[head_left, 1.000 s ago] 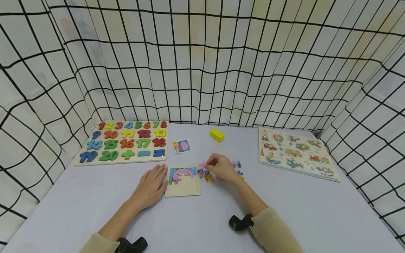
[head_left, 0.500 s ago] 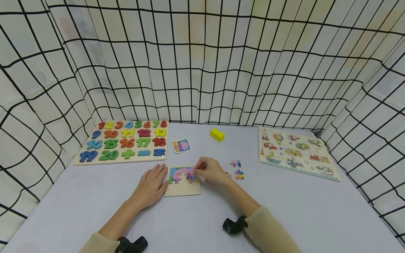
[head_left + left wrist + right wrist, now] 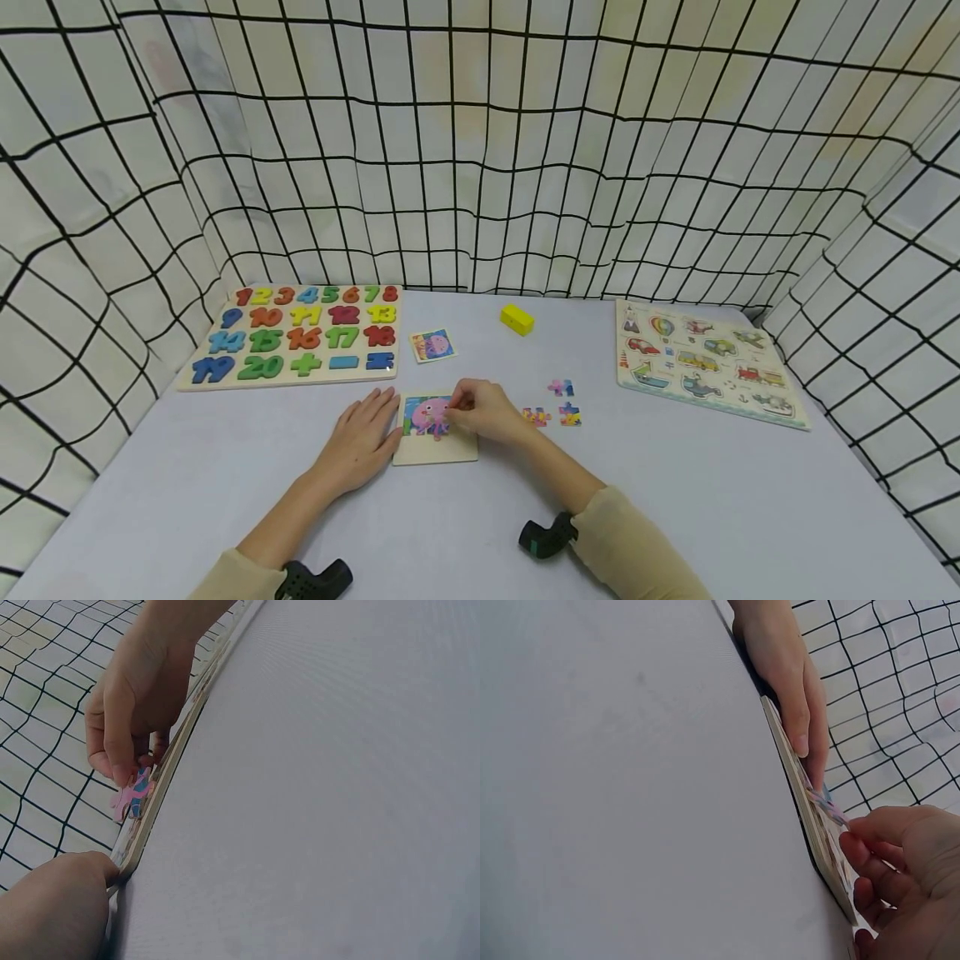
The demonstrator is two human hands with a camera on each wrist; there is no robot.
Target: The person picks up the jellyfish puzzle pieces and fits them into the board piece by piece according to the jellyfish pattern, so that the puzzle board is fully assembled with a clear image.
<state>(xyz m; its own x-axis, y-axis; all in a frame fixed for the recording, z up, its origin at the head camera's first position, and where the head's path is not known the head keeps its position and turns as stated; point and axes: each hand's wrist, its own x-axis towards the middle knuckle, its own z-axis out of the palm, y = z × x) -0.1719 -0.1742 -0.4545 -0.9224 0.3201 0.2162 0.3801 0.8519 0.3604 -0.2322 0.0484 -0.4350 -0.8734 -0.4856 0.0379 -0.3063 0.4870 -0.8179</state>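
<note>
A small wooden jigsaw tray (image 3: 435, 452) lies in the middle of the table, its upper part filled with a pink octopus picture and its lower part bare wood. My right hand (image 3: 483, 410) is over its upper right part and pinches a pink and blue jigsaw piece (image 3: 131, 796) between thumb and fingertips. In the right wrist view that jigsaw piece (image 3: 829, 808) is tilted, close over the tray. My left hand (image 3: 362, 437) rests flat with fingers extended, the thumb side against the tray's left edge.
Several loose jigsaw pieces (image 3: 570, 414) lie right of the tray. Behind it are a small picture card (image 3: 432, 345) and a yellow block (image 3: 517, 319). A number puzzle board (image 3: 285, 382) stands left, a vehicle puzzle board (image 3: 720, 408) right. Black-lined netting (image 3: 480, 192) surrounds the table.
My right hand has moved left from the loose pieces to the tray, carrying the pink jigsaw piece, which now overlaps the octopus picture. The left hand has stayed in place.
</note>
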